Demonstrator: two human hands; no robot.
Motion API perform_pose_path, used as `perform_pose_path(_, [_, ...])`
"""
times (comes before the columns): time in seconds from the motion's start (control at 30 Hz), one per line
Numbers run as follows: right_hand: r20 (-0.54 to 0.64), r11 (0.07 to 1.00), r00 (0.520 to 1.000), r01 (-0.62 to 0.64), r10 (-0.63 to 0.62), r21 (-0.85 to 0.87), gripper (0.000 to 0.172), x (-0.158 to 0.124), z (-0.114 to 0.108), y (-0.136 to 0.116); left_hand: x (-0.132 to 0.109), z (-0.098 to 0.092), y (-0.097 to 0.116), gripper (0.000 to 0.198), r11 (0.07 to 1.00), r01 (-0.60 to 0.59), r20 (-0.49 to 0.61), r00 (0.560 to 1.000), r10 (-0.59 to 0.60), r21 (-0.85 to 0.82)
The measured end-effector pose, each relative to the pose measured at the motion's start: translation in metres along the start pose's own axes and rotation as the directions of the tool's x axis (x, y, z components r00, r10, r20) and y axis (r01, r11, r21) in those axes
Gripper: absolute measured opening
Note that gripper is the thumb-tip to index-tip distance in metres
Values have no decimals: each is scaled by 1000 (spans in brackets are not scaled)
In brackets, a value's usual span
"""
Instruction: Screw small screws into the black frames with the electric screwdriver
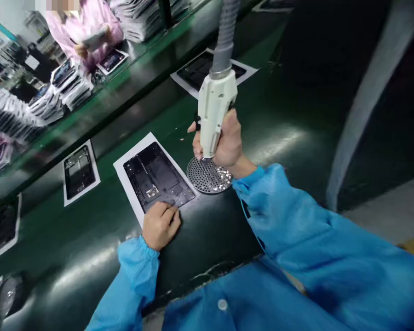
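Observation:
A white electric screwdriver [214,112] with a grey corrugated hose [224,34] is gripped in my right hand [229,140], tip down. Its tip is hidden behind my fingers, over a round perforated tray [203,177] with small shiny pieces on its right side. Left of that tray lies an opened dark tablet housing [165,170] on a white sheet [133,193]. A small circuit board [152,191] shows inside it. My left hand [159,225] rests at the housing's near edge, fingers curled closed; whatever they may hold is hidden.
More tablet housings [78,170] on white sheets lie along the green table [100,230]; another housing [200,69] is behind the screwdriver. A round dish [8,296] stands at lower left. Across a raised ledge [134,76], a person in pink [86,32] handles a panel beside stacks.

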State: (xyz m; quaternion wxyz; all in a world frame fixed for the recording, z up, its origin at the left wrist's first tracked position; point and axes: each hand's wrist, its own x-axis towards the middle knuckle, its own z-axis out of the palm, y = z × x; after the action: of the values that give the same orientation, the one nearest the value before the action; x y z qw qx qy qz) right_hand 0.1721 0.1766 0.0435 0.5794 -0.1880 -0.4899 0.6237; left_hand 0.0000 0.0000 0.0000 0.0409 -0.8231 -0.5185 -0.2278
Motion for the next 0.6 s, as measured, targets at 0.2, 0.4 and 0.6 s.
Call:
perform_pose_path(0.2, [-7,999,999,-43,43,-9,68,-1,-6,10,-2,11,2,13,1000,28,-46,999,-27,10])
perform_pose_path(0.4, [-42,997,999,-24,21,-79,71,-2,-8,21,4,16,4,13,998,37,-68,997,-34,48])
perform_pose_path(0.6, [-13,994,999,-31,30,-107,71,-1,-14,27,3,17,5,15,997,51,-76,996,-46,60])
